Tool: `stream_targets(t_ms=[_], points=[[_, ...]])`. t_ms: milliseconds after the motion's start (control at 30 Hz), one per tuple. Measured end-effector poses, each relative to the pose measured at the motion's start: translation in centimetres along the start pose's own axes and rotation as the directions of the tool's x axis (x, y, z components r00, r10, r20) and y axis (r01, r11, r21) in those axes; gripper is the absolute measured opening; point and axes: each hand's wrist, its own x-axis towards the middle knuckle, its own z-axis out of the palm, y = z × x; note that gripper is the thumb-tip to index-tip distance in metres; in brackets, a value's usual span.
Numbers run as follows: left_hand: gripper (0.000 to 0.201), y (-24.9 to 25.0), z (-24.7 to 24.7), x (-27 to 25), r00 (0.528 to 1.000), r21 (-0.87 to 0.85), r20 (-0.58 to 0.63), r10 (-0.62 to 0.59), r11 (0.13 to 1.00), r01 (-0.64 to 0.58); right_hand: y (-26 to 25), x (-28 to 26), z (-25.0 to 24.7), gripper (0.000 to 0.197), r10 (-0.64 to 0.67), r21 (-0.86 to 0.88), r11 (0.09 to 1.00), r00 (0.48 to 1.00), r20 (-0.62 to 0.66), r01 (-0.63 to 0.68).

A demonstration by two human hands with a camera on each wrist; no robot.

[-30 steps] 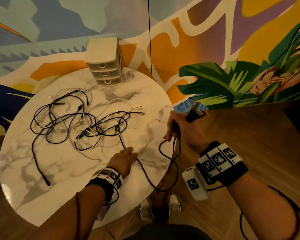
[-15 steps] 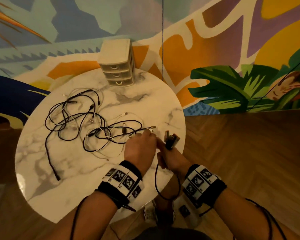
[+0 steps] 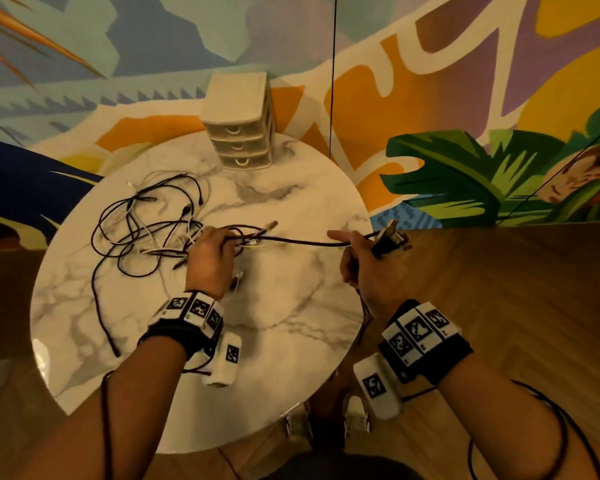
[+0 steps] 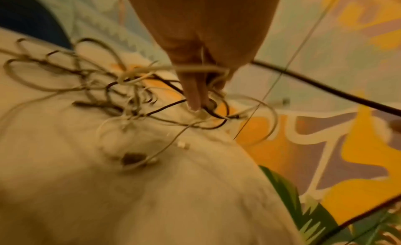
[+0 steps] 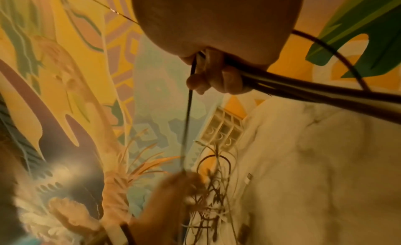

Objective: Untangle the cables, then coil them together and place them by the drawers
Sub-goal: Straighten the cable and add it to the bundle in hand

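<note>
A tangle of black and white cables (image 3: 149, 230) lies on the left half of the round marble table (image 3: 291, 341). My left hand (image 3: 215, 251) grips cables at the tangle's right end, and a white strand loops over its fingers (image 4: 193, 94). A black cable (image 3: 298, 240) runs taut from there to my right hand (image 3: 361, 261) at the table's right edge. The right hand's fingers (image 5: 214, 80) curl round a gathered black cable bundle with plugs (image 3: 388, 237) sticking out. The small beige drawers (image 3: 238, 133) stand at the table's far edge.
A painted wall rises right behind the table and drawers. Wooden floor lies to the right and below, and my shoes (image 3: 326, 427) show under the near table edge. Part of the black cable hangs off the table below my right hand.
My hands were close together near the table's right side. The right hand has pulled away to the right, drawing the black cable taut, while the left hand stays at the tangle.
</note>
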Motion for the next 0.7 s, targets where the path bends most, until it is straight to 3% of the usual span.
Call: stream_targets(t_ms=[67, 100, 267, 367, 433, 533, 600, 633, 700], points=[[0.019, -1.3, 1.4, -1.0, 0.964, 0.121, 0.266, -0.01, 0.992, -0.023, -0.5, 0.1, -0.1, 0.04, -0.011, 0.012, 1.0, 1.0, -0.019, 0.012], [0.018, -1.9, 1.8, -1.5, 0.95, 0.175, 0.312, -0.006, 0.983, -0.051, -0.7, 0.2, 0.0, 0.041, -0.016, 0.024, 1.0, 0.999, -0.034, 0.017], [0.017, -1.9, 0.1, -1.1, 0.999, 0.204, 0.043, 0.013, 0.979, -0.022, -1.6, 0.5, -0.3, 0.046, 0.004, 0.129, 0.991, 0.987, -0.161, 0.017], [0.018, -1.5, -1.1, -1.2, 0.998, 0.269, 0.062, 0.012, 0.963, -0.028, -2.2, 0.7, -0.7, 0.046, 0.019, 0.159, 0.987, 0.981, -0.193, 0.012], [0.02, -1.1, -2.2, -1.3, 0.998, 0.217, 0.059, 0.024, 0.976, -0.037, -2.4, 1.0, -0.9, 0.047, 0.027, 0.156, 0.988, 0.979, -0.203, 0.005], [0.021, 1.2, -3.1, -1.4, 0.988, -0.116, 0.12, -0.097, 0.987, 0.111, -2.6, 1.0, -1.5, 0.047, 0.038, 0.172, 0.985, 0.968, -0.249, 0.006], [0.019, 3.7, -2.9, -2.4, 0.934, -0.414, 0.304, -0.188, 0.857, 0.307, -2.6, 0.9, -2.3, 0.048, 0.027, 0.162, 0.987, 0.963, -0.27, 0.018], [0.02, 4.6, -2.5, -3.2, 0.888, -0.475, 0.421, -0.188, 0.788, 0.392, -2.7, 0.8, -2.7, 0.048, 0.018, 0.151, 0.988, 0.961, -0.276, 0.025], [0.021, 5.6, -0.7, -5.1, 0.734, -0.442, 0.665, -0.137, 0.719, 0.535, -3.0, 0.7, -3.9, 0.048, 0.0, 0.131, 0.991, 0.955, -0.298, 0.041]])
